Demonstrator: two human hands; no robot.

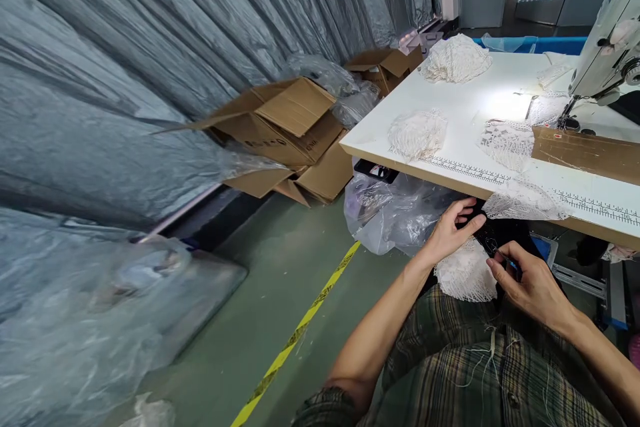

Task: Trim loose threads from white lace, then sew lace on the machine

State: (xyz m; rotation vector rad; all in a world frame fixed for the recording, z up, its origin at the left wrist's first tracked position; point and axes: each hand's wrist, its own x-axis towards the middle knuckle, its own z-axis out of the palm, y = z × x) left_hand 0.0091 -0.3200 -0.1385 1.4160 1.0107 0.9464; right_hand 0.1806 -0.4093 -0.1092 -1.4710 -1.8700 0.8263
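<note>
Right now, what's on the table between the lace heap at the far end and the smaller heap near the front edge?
In the head view, only bare white table lies between the far lace heap and the near lace heap.

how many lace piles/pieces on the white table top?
5, possibly more hidden. Lace pile at the far edge; pile near the left corner; flat piece mid-table; piece at the sewing machine; piece overhanging the near edge.
</note>
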